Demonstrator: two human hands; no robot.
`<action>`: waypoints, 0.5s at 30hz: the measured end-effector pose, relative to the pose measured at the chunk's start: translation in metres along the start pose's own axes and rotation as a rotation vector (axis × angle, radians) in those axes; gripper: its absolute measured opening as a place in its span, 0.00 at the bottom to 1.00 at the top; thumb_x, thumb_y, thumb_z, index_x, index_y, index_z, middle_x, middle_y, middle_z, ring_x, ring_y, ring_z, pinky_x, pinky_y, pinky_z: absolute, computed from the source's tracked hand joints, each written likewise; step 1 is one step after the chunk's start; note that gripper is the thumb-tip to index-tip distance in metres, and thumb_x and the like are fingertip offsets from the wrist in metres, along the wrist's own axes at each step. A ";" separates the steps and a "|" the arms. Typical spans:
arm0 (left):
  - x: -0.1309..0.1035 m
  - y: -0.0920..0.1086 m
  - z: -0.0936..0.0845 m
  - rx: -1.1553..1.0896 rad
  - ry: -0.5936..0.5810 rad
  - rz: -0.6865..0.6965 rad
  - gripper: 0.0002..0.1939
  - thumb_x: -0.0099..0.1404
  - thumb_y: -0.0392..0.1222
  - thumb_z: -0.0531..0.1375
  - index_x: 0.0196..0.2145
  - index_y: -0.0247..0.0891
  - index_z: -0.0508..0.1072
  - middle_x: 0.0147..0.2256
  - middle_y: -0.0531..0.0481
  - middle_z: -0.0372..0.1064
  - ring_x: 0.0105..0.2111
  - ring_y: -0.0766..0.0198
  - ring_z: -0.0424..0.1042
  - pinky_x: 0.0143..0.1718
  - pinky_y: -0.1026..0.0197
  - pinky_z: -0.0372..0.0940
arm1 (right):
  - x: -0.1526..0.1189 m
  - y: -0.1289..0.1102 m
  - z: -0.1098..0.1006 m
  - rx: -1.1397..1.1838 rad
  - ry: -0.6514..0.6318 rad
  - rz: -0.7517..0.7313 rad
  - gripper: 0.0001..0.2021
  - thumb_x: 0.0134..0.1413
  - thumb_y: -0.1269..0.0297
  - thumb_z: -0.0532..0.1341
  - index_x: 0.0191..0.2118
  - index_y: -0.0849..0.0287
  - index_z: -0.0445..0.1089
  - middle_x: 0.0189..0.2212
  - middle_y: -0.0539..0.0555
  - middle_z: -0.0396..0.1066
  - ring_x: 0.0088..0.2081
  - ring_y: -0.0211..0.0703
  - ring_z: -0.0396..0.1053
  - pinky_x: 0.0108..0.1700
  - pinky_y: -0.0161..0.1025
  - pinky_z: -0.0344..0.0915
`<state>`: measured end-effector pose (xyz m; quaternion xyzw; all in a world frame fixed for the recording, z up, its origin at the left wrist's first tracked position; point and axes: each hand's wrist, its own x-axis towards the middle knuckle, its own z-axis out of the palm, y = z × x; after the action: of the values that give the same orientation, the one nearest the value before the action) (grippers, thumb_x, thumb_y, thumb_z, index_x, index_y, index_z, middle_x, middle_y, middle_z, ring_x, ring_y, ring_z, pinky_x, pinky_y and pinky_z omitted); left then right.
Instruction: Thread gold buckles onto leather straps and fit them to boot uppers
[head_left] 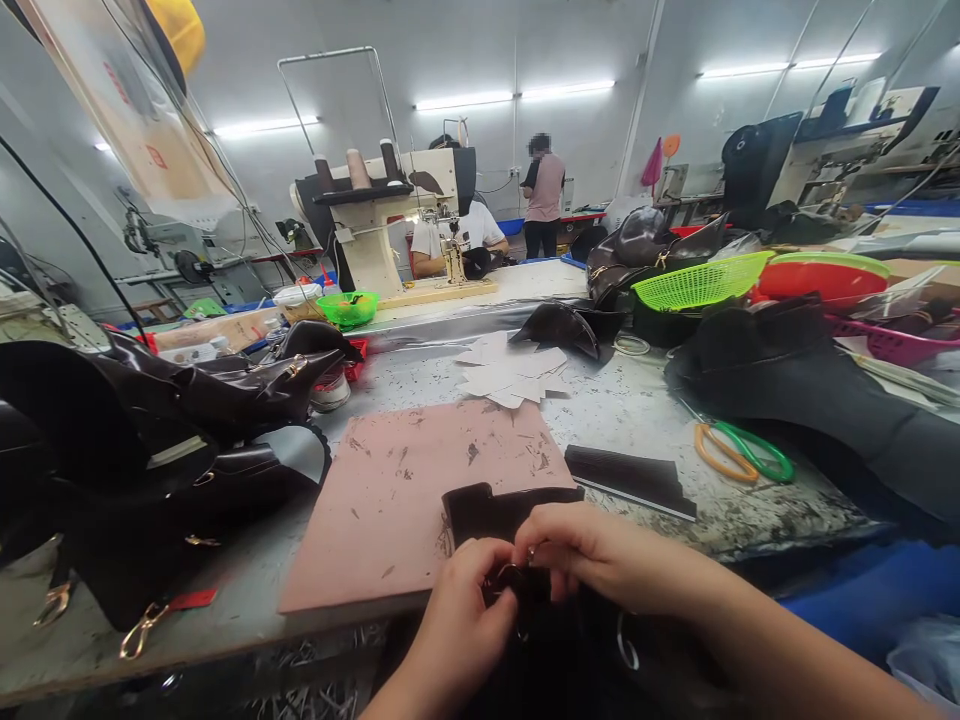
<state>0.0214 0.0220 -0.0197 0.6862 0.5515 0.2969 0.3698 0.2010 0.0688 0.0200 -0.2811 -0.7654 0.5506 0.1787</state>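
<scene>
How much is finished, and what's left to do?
Some looks done: gold clasps already hang from the dark leather pieces. In hand now is a dark piece, pinched by the left hand and right hand. Perhaps left: the loose dark strip beside the pink mat. I can't tell how many remain.

Includes scissors (757, 455) on the table (637, 405), a green basket (701, 284) beside a red bowl (814, 278), a sewing machine (375, 245) with spools (358, 170), a person (546, 190) standing farther back.
</scene>
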 end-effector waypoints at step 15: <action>-0.003 0.000 0.000 -0.197 0.012 -0.053 0.09 0.54 0.33 0.54 0.33 0.38 0.70 0.31 0.51 0.68 0.31 0.63 0.64 0.33 0.63 0.57 | 0.014 -0.010 -0.008 -0.494 0.060 0.080 0.06 0.43 0.77 0.57 0.28 0.60 0.67 0.26 0.47 0.69 0.27 0.35 0.63 0.27 0.30 0.54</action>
<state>0.0203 0.0196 -0.0197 0.6301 0.5398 0.3439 0.4397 0.1922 0.0807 0.0317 -0.3625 -0.8594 0.3449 0.1053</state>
